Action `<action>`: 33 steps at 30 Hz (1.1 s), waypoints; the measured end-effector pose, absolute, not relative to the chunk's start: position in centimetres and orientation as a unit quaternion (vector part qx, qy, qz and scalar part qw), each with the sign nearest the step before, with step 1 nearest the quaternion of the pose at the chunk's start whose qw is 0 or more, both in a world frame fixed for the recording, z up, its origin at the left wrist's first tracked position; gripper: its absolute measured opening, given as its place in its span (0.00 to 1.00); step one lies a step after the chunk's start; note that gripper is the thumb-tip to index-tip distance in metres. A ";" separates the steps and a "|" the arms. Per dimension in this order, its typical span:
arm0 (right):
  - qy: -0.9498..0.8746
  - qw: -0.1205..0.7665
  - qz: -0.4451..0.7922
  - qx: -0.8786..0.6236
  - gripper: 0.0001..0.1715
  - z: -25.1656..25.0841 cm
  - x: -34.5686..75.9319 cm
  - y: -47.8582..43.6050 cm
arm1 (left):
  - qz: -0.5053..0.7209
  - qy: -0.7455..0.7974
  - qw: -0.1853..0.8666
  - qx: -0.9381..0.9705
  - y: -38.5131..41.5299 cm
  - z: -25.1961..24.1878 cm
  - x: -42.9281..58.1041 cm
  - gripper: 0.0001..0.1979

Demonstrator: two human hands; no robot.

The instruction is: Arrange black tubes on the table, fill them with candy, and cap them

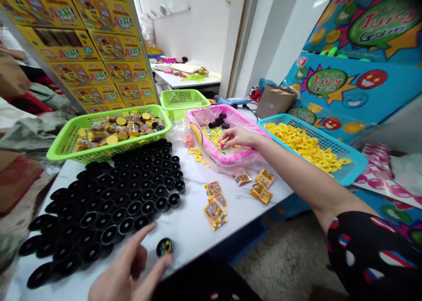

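Our left hand [128, 270] lies at six o'clock on the counter [194, 222]. Its fingers are spread and hold nothing, and the thumb is just beside the one filled black cup [164, 247]. Our right hand [239, 137] reaches to one o'clock into the pink basket [227, 160], fingers bunched among the coloured beads [213, 136]; we cannot tell whether they grip any. We judge the filling barely begun: the empty black cups [115, 204] at nine o'clock crowd the counter, though the green basket [99, 150] at eleven already holds capped ones.
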State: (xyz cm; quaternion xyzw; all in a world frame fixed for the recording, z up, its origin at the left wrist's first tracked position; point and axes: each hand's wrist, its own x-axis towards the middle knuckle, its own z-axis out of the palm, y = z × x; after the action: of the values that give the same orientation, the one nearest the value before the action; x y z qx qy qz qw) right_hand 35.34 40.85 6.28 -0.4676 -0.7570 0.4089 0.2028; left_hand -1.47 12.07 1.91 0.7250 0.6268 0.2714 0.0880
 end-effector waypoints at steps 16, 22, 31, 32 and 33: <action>-0.706 0.247 0.451 -0.486 0.19 6.3 35.2 39.2 | 0.126 0.534 -0.094 0.831 21.3 5.3 2.0 0.15; -0.722 0.247 0.441 -0.472 0.15 5.9 35.3 39.8 | 0.140 0.531 -0.100 0.829 22.1 4.4 1.2 0.13; -0.681 0.279 0.496 -0.461 0.16 6.1 35.5 39.9 | 0.214 0.508 0.000 0.834 21.9 5.0 1.7 0.09; -0.672 0.286 0.506 -0.459 0.17 6.2 35.4 39.8 | 0.239 0.511 0.019 0.825 22.0 5.6 2.0 0.09; -0.663 0.293 0.517 -0.456 0.18 6.3 35.2 39.6 | 0.261 0.519 0.046 0.813 22.1 6.3 2.4 0.09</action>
State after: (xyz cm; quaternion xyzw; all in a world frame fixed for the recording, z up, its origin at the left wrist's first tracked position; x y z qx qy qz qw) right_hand 35.21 39.60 6.34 -0.4556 -0.6629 0.5166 0.2934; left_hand 2.39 22.13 6.26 0.8129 0.5187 0.2608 0.0458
